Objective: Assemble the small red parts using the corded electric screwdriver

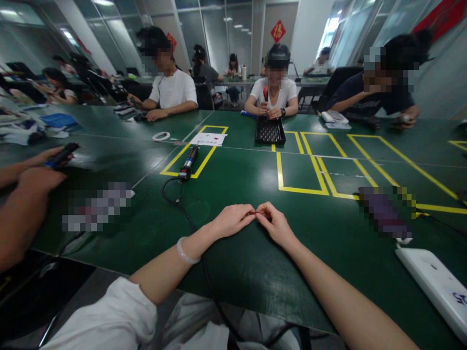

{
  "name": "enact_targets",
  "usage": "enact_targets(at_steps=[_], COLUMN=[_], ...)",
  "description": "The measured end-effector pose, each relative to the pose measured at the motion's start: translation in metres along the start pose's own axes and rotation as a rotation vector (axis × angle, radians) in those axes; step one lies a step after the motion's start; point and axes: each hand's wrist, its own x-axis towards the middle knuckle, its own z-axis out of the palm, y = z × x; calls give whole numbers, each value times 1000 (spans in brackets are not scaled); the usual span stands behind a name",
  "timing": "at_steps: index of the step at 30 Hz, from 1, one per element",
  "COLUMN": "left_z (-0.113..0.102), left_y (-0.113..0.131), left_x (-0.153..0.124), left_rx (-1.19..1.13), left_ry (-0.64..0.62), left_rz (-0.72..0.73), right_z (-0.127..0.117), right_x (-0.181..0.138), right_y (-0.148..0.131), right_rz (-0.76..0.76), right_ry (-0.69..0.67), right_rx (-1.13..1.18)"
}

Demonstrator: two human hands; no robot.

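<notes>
My left hand (233,219) and my right hand (274,224) meet at their fingertips just above the green table (241,262). Both are closed in a pinch. Between the fingertips shows a tiny red piece (254,213), too small to name and mostly covered by the fingers. A pale bangle (187,252) circles my left wrist. Ahead and to the left lies a black and silver corded tool (188,163) that looks like an electric screwdriver. Its black cable (184,214) runs under my left forearm and over the table's near edge.
Yellow tape rectangles (302,189) mark the table. A white paper (208,139) and a tape roll (161,136) lie beyond the tool. A white power bank (434,287) sits at right. Across, a person works over a black tray (270,131). A neighbour's arms (32,189) reach in at left.
</notes>
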Motion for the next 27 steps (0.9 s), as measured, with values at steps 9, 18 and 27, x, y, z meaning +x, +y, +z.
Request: enact_targets(at_steps=[9,18,27], left_z=[1,-4,-1], left_y=[-2,-3,-6], left_x=[0,0,1], left_rx=[56,-27,-90], left_ry=[38,65,85], left_rz=[25,-20,-30], right_z=[-1,-1,-1], right_x=[2,6,7], right_y=[-3,2,2], right_rz=[97,23,23], right_ry=[52,51,46], right_rx=[-14,19,-85])
